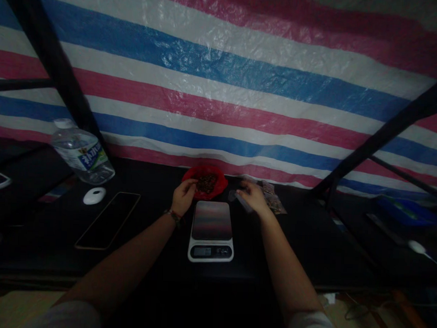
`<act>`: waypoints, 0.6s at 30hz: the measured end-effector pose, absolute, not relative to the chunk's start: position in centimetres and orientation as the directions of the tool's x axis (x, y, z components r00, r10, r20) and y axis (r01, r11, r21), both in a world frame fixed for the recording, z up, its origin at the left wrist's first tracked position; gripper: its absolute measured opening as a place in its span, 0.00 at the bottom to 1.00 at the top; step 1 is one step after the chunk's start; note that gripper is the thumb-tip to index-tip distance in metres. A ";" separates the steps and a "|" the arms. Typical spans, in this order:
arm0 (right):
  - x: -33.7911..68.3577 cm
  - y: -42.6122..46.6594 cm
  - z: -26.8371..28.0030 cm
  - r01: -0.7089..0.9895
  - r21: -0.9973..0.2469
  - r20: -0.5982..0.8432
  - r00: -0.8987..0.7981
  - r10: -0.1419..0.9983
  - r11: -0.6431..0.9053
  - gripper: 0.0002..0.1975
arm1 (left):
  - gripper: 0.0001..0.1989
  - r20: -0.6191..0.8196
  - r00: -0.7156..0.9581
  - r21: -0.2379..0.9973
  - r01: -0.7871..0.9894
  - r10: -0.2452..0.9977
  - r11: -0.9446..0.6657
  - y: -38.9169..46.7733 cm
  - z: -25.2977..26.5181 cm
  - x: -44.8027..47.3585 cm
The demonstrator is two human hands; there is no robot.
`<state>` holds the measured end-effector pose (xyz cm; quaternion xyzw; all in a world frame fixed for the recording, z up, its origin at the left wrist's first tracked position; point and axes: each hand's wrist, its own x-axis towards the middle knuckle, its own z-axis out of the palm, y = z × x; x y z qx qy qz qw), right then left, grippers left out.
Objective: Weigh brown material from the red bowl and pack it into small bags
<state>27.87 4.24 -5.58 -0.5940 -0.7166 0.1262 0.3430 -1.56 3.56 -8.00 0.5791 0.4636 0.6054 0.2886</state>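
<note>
A red bowl [221, 181] holding small brown pieces [206, 183] sits at the back of the black table. My left hand [183, 197] is closed at the bowl's left side, its fingertips on the rim. My right hand [253, 195] is closed around a small translucent plastic scoop [243, 203], whose rounded end points toward the bowl. Between my forearms stands a white kitchen scale [212, 230] with a reflective plate and a lit display; its digits are too blurred to read surely. Clear plastic packets [272, 199] with small contents lie just right of my right hand.
On the left are a large clear bottle [83, 152], a white rounded device [94, 195] and a dark phone [108, 221]. A blue tray [406, 211] lies far right. Black frame bars [381, 126] slope at both sides, before a striped plastic sheet [228, 102].
</note>
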 end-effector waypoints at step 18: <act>25.7 3.8 -9.5 0.744 -0.579 0.341 -0.150 0.928 0.333 0.19 | 0.09 0.077 0.428 0.332 0.841 0.901 -0.428 12.2 -5.0 0.8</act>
